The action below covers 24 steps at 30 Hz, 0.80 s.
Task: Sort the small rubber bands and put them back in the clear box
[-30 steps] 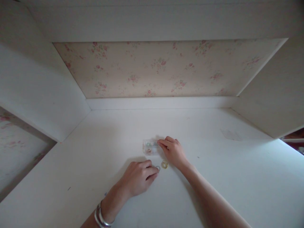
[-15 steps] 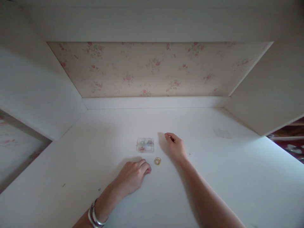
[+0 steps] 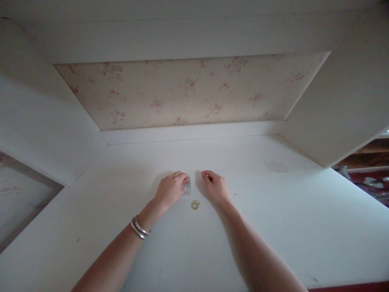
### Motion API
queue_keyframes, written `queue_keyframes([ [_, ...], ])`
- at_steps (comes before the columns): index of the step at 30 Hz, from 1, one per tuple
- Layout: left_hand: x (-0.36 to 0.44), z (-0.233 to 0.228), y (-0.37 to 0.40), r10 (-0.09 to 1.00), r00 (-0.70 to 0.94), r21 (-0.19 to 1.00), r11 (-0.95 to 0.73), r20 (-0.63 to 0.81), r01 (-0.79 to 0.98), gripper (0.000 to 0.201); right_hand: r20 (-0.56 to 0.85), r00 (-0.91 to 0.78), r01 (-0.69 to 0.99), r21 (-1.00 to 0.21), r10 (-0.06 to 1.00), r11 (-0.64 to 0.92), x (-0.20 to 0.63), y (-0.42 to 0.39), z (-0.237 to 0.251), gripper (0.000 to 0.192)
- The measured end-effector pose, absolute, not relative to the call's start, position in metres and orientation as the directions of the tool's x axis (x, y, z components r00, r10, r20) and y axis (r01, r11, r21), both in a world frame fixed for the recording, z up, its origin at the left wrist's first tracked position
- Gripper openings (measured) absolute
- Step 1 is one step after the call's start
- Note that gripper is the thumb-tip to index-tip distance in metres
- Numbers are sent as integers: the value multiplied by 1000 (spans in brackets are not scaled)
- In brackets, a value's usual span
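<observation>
My left hand (image 3: 170,190) lies on the white table (image 3: 273,211), its fingers closed over a small clear plastic box (image 3: 187,187); most of the box is hidden under them. My right hand (image 3: 214,187) rests just right of the box, apart from it, with fingers curled in and nothing visible between them. A small yellowish ring (image 3: 195,205) lies on the table between my two wrists, touched by neither hand. Silver bangles (image 3: 138,228) sit on my left wrist.
White side panels stand at the left (image 3: 45,121) and right (image 3: 343,105), with a floral-papered back wall (image 3: 188,93) behind a white ledge. A faint clear patch (image 3: 275,166) marks the table at the far right. Dark clutter shows past the right edge (image 3: 370,178).
My left hand moved forward from near the ring onto the clear box and covered it. My right hand let go of the box, then shifted slightly left. The view drifted.
</observation>
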<state>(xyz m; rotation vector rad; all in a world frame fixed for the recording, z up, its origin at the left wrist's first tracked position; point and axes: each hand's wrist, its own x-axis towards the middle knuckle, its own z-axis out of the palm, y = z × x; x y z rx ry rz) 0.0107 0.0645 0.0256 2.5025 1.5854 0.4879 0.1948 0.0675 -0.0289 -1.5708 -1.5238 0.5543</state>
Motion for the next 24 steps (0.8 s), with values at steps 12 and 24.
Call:
queue_keyframes([
  [12,6,21,69,894,411,320,-447,178,835,24,235,130,596,-795,963,114,197,71,-30,33],
  [24,-31,24,13,961,212,685,-275,177,675,33,207,143,582,-809,968,87,196,67,-28,31],
])
